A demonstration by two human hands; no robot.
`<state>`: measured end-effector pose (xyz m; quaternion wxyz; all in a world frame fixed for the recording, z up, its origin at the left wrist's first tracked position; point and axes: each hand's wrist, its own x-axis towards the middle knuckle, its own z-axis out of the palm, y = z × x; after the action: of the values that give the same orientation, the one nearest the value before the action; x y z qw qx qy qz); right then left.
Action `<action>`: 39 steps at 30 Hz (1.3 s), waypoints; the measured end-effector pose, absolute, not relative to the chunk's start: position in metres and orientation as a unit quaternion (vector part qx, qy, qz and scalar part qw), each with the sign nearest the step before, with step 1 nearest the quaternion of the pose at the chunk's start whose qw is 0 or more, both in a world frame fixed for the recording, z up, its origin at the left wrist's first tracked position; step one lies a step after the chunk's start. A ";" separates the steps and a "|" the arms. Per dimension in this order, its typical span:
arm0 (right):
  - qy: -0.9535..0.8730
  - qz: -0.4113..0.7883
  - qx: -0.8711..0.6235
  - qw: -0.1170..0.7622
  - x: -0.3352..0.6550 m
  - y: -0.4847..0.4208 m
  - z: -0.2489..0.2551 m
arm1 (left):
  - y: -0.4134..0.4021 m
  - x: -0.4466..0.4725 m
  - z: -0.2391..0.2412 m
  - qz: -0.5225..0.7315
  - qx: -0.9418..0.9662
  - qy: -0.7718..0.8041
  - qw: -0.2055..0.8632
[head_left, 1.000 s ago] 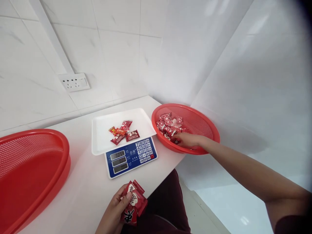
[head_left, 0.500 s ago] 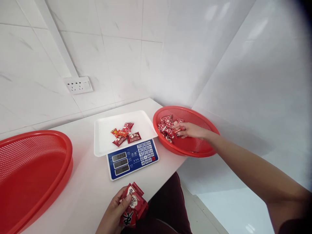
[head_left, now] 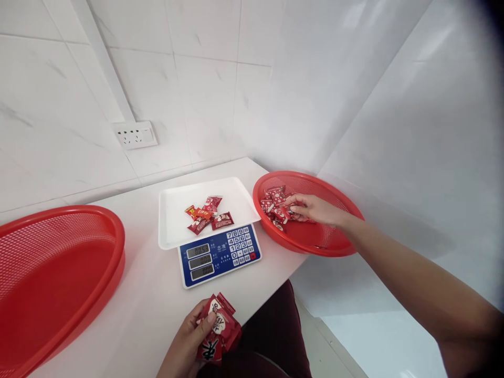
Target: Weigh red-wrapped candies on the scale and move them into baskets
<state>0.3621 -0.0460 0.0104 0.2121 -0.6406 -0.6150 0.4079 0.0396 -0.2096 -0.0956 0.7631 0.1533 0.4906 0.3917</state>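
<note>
Has a basket (head_left: 51,273) left of the scale (head_left: 220,254), a sweets basket (head_left: 317,237) right. Curls fingers of the right hand (head_left: 316,209) there, cannot tell if gripping; before the scale, clamps the left hand (head_left: 191,336) on packets (head_left: 222,331). Has sweets (head_left: 205,213) on the scale.

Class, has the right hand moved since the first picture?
Yes: the right hand moved away from the near rim of the right basket, toward its far side.

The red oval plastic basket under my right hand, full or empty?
Partly full: the basket holds red-and-white wrapped packets bunched at its left side, with some bare red bottom showing.
</note>
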 end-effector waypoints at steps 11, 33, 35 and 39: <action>-0.602 0.440 -0.565 0.353 0.312 -0.076 0.000 | -0.208 0.032 -0.108 0.393 0.186 0.424 0.794; -0.770 0.483 -0.394 0.139 0.258 -0.143 -0.027 | -0.213 0.030 -0.105 0.411 0.236 0.354 0.806; -0.755 0.399 -0.488 0.180 0.286 -0.120 -0.013 | -0.212 0.028 -0.105 0.406 0.214 0.372 0.807; -0.734 0.207 -0.626 0.162 0.335 -0.067 -0.005 | -0.209 0.025 -0.104 0.387 0.187 0.391 0.814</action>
<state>0.3350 -0.0673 -0.0052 0.1622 -0.6257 -0.7345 0.2068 0.0250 -0.2094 -0.1039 0.8138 0.1866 0.3909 0.3874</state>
